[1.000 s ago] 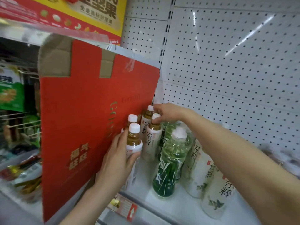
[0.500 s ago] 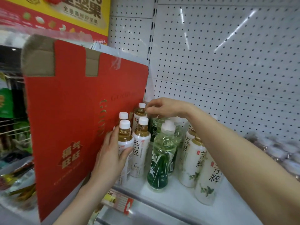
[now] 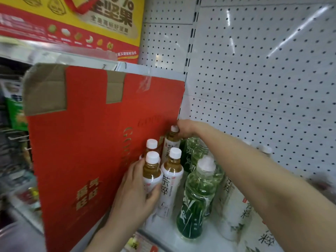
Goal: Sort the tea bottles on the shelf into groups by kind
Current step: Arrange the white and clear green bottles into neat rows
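Several white-labelled amber tea bottles with white caps stand at the left of the white shelf [image 3: 209,240], next to a red carton. My left hand [image 3: 134,193] grips the front one [image 3: 151,171]. My right hand [image 3: 183,129] reaches to the back and holds the neck of the rear amber bottle [image 3: 171,140]. Another amber bottle [image 3: 171,175] stands between them. Green tea bottles [image 3: 197,199] stand in the middle. More white-labelled bottles [image 3: 236,211] sit under my right forearm, partly hidden.
A tall red carton [image 3: 94,151] with taped flaps walls off the shelf's left side. White pegboard [image 3: 263,79] forms the back. A price tag strip [image 3: 141,244] runs along the shelf's front edge. Blurred goods lie at the far right and left.
My right hand has moved from the green bottles' tops to the rear amber bottle by the carton. The left hand stays on the front amber bottle. The camera has shifted.
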Motion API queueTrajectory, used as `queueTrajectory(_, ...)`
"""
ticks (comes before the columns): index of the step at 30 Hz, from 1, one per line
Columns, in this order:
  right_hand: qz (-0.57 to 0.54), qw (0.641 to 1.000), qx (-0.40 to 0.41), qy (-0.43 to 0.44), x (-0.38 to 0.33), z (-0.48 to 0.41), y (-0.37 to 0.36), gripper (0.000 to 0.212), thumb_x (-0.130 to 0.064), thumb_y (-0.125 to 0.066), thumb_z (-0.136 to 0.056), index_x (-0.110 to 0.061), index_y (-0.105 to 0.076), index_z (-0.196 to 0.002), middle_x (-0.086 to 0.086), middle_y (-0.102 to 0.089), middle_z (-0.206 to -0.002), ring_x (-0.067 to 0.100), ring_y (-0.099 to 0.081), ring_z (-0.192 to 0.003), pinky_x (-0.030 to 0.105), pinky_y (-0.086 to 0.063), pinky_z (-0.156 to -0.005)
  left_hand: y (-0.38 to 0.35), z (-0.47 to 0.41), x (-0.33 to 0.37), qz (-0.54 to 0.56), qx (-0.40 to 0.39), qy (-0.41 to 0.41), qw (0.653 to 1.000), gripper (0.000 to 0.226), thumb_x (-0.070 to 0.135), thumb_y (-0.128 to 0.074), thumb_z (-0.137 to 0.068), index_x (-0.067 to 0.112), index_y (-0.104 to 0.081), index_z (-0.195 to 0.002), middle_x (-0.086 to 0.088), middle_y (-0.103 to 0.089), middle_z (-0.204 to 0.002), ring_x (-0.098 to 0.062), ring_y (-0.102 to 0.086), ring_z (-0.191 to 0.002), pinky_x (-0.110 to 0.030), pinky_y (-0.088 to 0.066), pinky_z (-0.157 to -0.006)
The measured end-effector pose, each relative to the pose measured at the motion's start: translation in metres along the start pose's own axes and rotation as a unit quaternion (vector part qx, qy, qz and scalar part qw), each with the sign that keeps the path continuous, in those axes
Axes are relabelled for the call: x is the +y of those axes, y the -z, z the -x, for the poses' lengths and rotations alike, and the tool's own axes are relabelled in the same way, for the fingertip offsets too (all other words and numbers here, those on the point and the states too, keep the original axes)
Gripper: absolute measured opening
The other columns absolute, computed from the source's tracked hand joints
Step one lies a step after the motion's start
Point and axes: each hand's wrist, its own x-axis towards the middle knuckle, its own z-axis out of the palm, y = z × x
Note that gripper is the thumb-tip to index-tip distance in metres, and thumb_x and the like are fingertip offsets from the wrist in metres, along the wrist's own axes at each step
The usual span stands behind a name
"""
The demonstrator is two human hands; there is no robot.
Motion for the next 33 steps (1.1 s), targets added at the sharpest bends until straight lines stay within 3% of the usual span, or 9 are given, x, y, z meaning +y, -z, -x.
queueTrajectory(4, -0.01, 1.0, 0.012, 0.013, 0.0, 0.001, 0.004, 0.027, -0.02, -0.069, -0.091, -0.007, -0.054, -0.11, 0.01, -0.062, -0.111, 0.022, -0.06, -0.09, 0.027, -0.05, -0.069, 0.003, -0.001, 0.001, -0.018, -0.005, 0.002, 1.0, 0.073, 0.05, -0.054, -0.086, 0.031, -0.023, -0.149, 0.015, -0.038, -0.139, -0.004, -0.041, -0.124, -0.03, -0.039, -0.101)
queueTrajectory(7, -0.117, 0.992, 0.048, 0.023, 0.006, 0.027, 0.018, 0.043, -0.024, -0.072, -0.088, -0.008, -0.051, -0.122, 0.008, -0.061, -0.114, 0.024, -0.064, -0.095, 0.035, -0.059, -0.079, 0.002, -0.001, 0.001, -0.023, -0.004, 0.004, 1.0, 0.074, 0.043, -0.059, -0.086, 0.029, -0.025, -0.15, 0.01, -0.041, -0.139, -0.008, -0.044, -0.125, -0.034, -0.041, -0.102)
queueTrajectory(11, -0.299, 0.939, 0.173, -0.003, 0.022, 0.08, 0.044, 0.042, -0.03, -0.067, -0.092, -0.01, -0.046, -0.122, 0.01, -0.062, -0.111, 0.026, -0.065, -0.097, 0.043, -0.059, -0.083, -0.005, 0.002, 0.01, -0.029, 0.05, 0.023, 0.998, 0.087, 0.023, -0.071, -0.082, 0.02, -0.021, -0.153, -0.003, -0.029, -0.151, -0.017, -0.035, -0.134, -0.034, -0.029, -0.11)
queueTrajectory(13, -0.385, 0.883, 0.267, -0.006, 0.031, 0.106, 0.052, 0.043, -0.036, -0.065, -0.092, -0.011, -0.044, -0.121, 0.01, -0.062, -0.114, 0.026, -0.066, -0.101, 0.049, -0.057, -0.086, -0.01, 0.002, 0.021, -0.038, 0.109, -0.011, 0.993, 0.087, 0.014, -0.073, -0.078, 0.012, -0.025, -0.151, -0.009, -0.027, -0.152, -0.024, -0.03, -0.139, -0.038, -0.026, -0.114)
queueTrajectory(16, -0.526, 0.75, 0.401, 0.013, 0.039, 0.15, 0.06, 0.025, -0.033, -0.058, -0.096, -0.016, -0.045, -0.109, 0.006, -0.067, -0.107, 0.022, -0.069, -0.099, 0.052, -0.056, -0.089, -0.019, 0.003, 0.044, -0.022, 0.171, -0.111, 0.979, 0.068, 0.015, -0.067, -0.085, 0.009, -0.037, -0.146, -0.01, -0.033, -0.149, -0.026, -0.032, -0.14, -0.041, -0.027, -0.117)
queueTrajectory(20, -0.64, 0.576, 0.508, 0.037, 0.048, 0.214, 0.067, 0.015, -0.028, -0.049, -0.102, -0.013, -0.048, -0.1, 0.007, -0.069, -0.091, 0.02, -0.07, -0.081, 0.044, -0.059, -0.085, -0.034, 0.005, 0.073, 0.008, 0.101, -0.193, 0.976, 0.056, 0.029, -0.06, -0.092, 0.015, -0.043, -0.143, -0.002, -0.041, -0.144, -0.016, -0.039, -0.134, -0.03, -0.032, -0.112)
queueTrajectory(24, -0.704, 0.494, 0.51, 0.022, 0.069, 0.273, 0.052, 0.026, -0.031, -0.048, -0.103, -0.005, -0.051, -0.105, 0.009, -0.069, -0.08, 0.027, -0.069, -0.08, 0.042, -0.06, -0.077, -0.052, 0.008, 0.092, 0.003, 0.038, -0.228, 0.973, 0.058, 0.027, -0.064, -0.088, 0.016, -0.046, -0.142, -0.003, -0.043, -0.144, -0.02, -0.04, -0.134, -0.024, -0.027, -0.111)
queueTrajectory(29, -0.659, 0.542, 0.522, -0.015, 0.09, 0.337, 0.03, 0.022, -0.029, -0.049, -0.102, -0.008, -0.051, -0.099, 0.005, -0.067, -0.069, 0.027, -0.07, -0.075, 0.037, -0.057, -0.066, -0.073, 0.016, 0.122, 0.032, 0.041, -0.279, 0.959, 0.049, 0.018, -0.064, -0.088, 0.01, -0.055, -0.136, -0.008, -0.048, -0.14, -0.025, -0.04, -0.135, -0.036, -0.032, -0.114)
queueTrajectory(33, -0.433, 0.691, 0.567, -0.116, 0.104, 0.36, 0.01, 0.017, -0.036, -0.052, -0.097, -0.02, -0.05, -0.091, 0.003, -0.071, -0.08, 0.022, -0.072, -0.078, 0.049, -0.058, -0.079, -0.092, 0.019, 0.139, 0.063, -0.005, -0.267, 0.962, 0.054, 0.012, -0.068, -0.087, 0.011, -0.052, -0.138, -0.008, -0.046, -0.143, -0.024, -0.044, -0.131, -0.032, -0.035, -0.109)
